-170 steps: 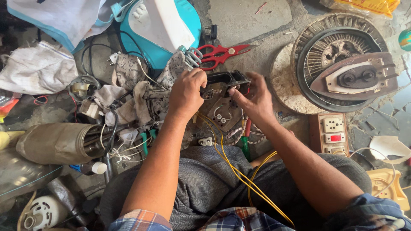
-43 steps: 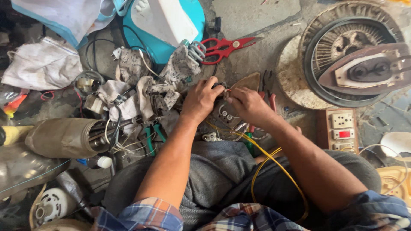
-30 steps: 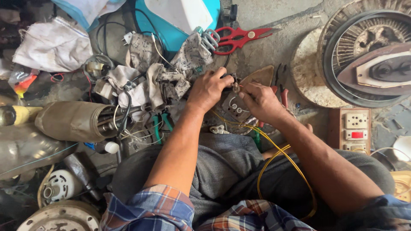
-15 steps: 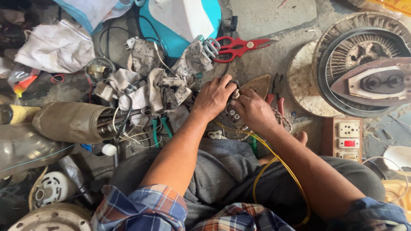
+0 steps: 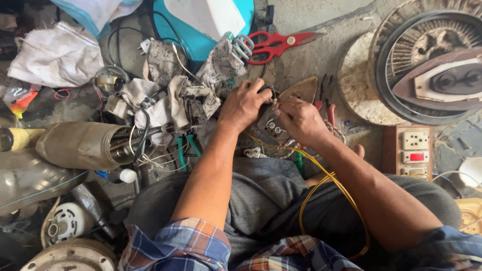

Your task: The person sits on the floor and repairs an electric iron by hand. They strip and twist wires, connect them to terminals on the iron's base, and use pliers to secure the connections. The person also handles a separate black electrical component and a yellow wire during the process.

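My left hand [image 5: 245,104] and my right hand [image 5: 300,119] meet over a dark clothes-iron base [image 5: 273,125] that rests on the floor in front of my crossed legs. The left hand grips its upper left side, fingers curled over the edge. Fingers of the right hand pinch a small part or wire at the iron's top. A yellow wire [image 5: 331,183] runs from under my hands down across my lap. The iron's brown pointed soleplate [image 5: 303,88] shows just beyond my right hand.
Red scissors [image 5: 275,44] lie above my hands. Crumpled cloths [image 5: 181,95] and a cylindrical motor [image 5: 83,145] sit at the left. A round stand with another iron [image 5: 442,80], a socket board [image 5: 414,150], red-handled pliers [image 5: 329,108] and green-handled pliers [image 5: 183,150] lie around.
My hands stayed together on the iron base; the right fingers shifted to its top. The camera view drifted slightly between frames.
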